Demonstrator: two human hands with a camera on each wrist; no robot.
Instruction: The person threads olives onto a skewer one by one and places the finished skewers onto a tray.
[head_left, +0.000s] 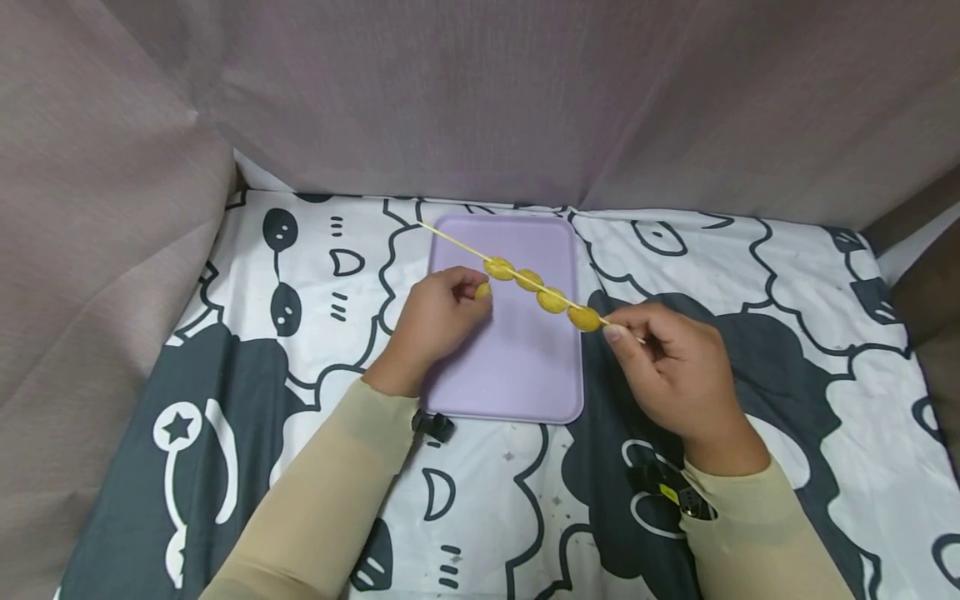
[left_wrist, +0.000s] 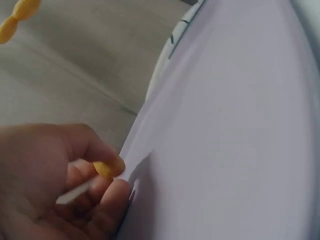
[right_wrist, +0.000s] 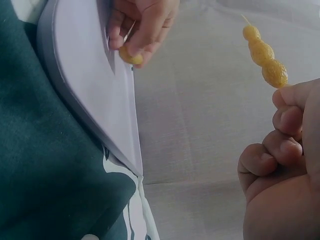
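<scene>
My right hand (head_left: 671,367) pinches a thin bamboo skewer (head_left: 455,242) near its lower end, between thumb and forefinger. Several glossy yellow oval fruits (head_left: 552,300) are threaded along it, the lowest just above the fingertips. The skewer slants up to the left over a lilac tray (head_left: 517,383), its far tip bare. My left hand (head_left: 442,321) holds one loose yellow fruit (left_wrist: 107,167) between thumb and fingers, over the tray's left side. In the right wrist view this fruit (right_wrist: 131,56) shows below the left fingertips, apart from the skewered ones (right_wrist: 262,52).
The tray lies on a black-and-white cartoon-print cloth (head_left: 480,492) covering the table. A grey-brown curtain (head_left: 450,100) hangs along the back, and another fabric drape (head_left: 97,250) stands at the left. Dark wrist straps (head_left: 433,425) sit at both cuffs.
</scene>
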